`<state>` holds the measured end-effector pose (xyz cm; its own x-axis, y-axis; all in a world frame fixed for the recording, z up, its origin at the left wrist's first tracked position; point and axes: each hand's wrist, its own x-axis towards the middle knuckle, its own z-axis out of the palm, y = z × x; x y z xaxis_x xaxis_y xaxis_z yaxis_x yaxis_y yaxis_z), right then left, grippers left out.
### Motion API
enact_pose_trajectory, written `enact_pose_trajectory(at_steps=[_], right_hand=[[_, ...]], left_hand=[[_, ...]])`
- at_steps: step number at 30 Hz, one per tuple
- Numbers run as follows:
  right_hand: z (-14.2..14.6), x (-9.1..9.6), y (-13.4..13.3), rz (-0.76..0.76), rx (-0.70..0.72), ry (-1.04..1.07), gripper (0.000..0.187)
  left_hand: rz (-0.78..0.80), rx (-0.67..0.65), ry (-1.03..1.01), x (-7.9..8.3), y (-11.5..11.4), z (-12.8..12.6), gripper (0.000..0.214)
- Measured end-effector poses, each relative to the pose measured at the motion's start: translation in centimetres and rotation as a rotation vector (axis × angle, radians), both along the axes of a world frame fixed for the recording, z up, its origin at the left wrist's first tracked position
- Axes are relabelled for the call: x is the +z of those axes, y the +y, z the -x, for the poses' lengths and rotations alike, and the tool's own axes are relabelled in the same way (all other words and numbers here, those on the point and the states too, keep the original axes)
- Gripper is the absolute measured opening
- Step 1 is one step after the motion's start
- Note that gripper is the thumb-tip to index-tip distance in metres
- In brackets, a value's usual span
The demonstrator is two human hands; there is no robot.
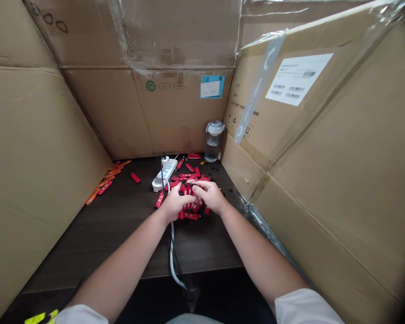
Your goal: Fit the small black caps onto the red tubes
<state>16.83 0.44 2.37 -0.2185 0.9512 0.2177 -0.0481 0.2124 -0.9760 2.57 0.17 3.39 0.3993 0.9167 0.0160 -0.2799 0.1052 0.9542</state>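
Observation:
My left hand (174, 202) is closed around a bunch of slim red lighter-like pieces (188, 191) with black ends, held side by side. My right hand (211, 196) meets it from the other side, thumb and fingers pinched at the black top end of one piece. Whether a separate small part sits between the right fingertips is too small to make out. Beneath and behind both hands lies a loose pile of more such red pieces (191, 216), some with pale print, partly covered by my fingers.
A white power strip (164, 174) with a plug and cables stands left of the pile. Behind it is a clear water bottle (213, 141). Orange pieces (104, 182) line the left cardboard wall (37, 157). Small black bits (213, 169) lie near the bottle. Cardboard encloses the dark table (121, 243).

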Motion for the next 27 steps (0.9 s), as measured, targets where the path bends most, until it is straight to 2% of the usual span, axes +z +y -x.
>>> enact_pose_trajectory(at_steps=[4,6,9,13,16,18,20,24,27], right_hand=[[0.2,-0.5,0.2,-0.025,-0.084,-0.035,0.033],[0.3,-0.8,0.4,-0.017,-0.131,-0.020,0.031],[0.2,-1.0,0.6,-0.001,-0.169,0.056,0.030],[0.2,-0.9,0.8,0.029,-0.211,0.132,0.030],[0.6,-0.8,0.7,0.065,-0.253,0.139,0.035],[0.8,-0.8,0.5,0.075,-0.274,0.123,0.039],[0.9,-0.6,0.4,0.075,-0.262,0.099,0.038],[0.5,-0.4,0.2,0.046,-0.203,-0.005,0.029],[0.0,-0.5,0.2,-0.081,-0.211,-0.169,0.026]], left_hand=[[0.151,0.159,-0.089,-1.3,0.5,0.5,0.052],[0.153,0.233,-0.080,-1.8,0.9,0.6,0.049],[0.036,0.271,0.014,-2.1,1.2,0.8,0.041],[-0.203,0.255,0.248,-2.1,0.7,0.9,0.028],[-0.370,0.238,0.381,-2.1,0.1,0.8,0.020],[-0.418,0.244,0.417,-2.2,0.0,0.6,0.017],[-0.389,0.250,0.394,-2.2,0.0,0.6,0.018],[-0.210,0.249,0.289,-2.0,0.3,0.7,0.027],[-0.258,0.236,0.302,-1.8,0.4,0.8,0.030]])
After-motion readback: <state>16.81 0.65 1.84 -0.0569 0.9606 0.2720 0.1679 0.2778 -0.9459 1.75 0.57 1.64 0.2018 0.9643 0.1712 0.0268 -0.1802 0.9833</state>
